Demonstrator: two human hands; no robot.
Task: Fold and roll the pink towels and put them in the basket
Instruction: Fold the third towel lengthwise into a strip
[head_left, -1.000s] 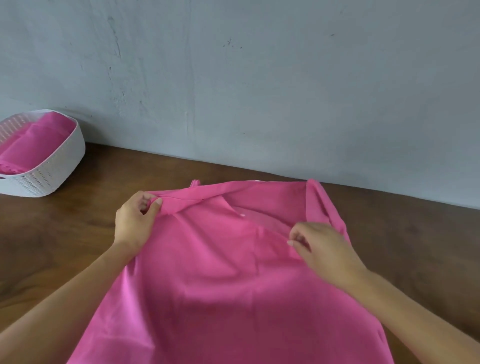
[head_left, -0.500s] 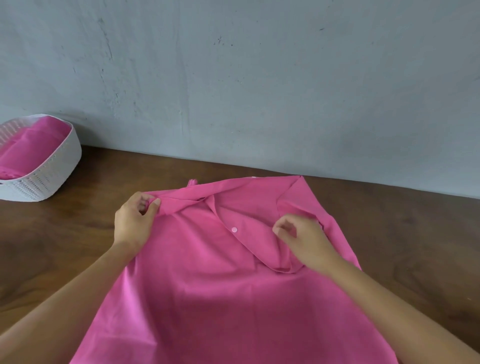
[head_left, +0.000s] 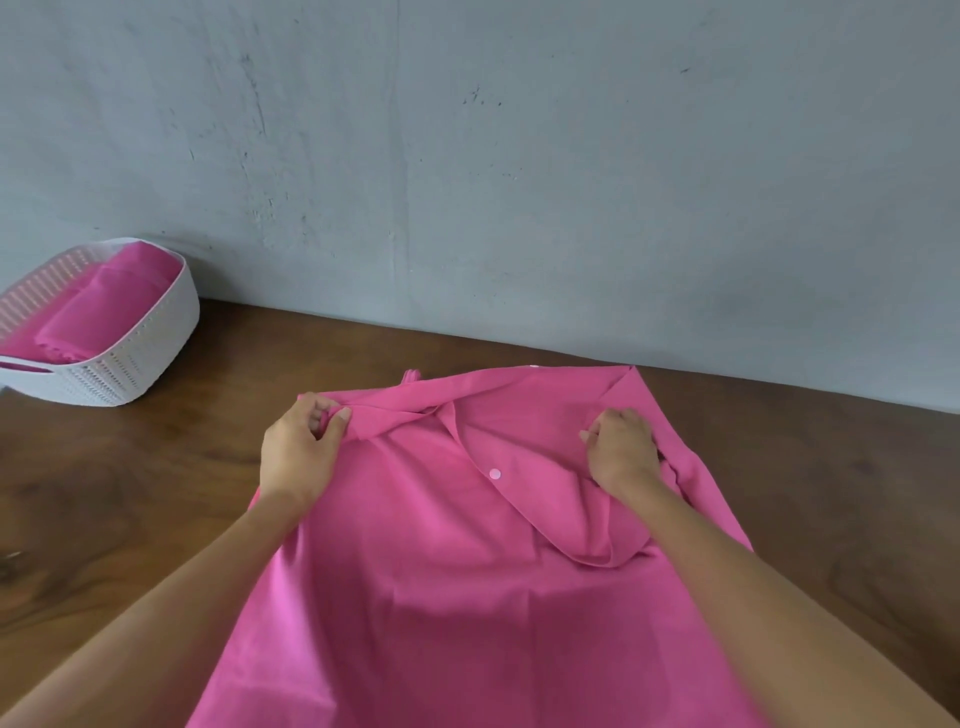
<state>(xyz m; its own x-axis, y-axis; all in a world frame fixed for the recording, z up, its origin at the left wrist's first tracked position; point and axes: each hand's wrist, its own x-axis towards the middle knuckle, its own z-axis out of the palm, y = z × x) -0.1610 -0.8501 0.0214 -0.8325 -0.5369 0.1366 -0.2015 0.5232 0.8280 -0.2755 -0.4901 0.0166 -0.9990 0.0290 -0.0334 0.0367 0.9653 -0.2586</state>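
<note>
We note towel (head_left: 441, 597) spread mid-table (head_left: 156, 493), far edge near the wall (head_left: 519, 182). Left hand (head_left: 298, 449) pinches its far-left fold; right hand (head_left: 621, 449) grips far-right cloth, fingers curled. Basket (head_left: 150, 338) at far-left corner, well apart.

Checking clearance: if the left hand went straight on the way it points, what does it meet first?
The left hand grips the pink towel at its far edge; past that, bare table, then likely the wall. The basket sits well left of that line.
</note>
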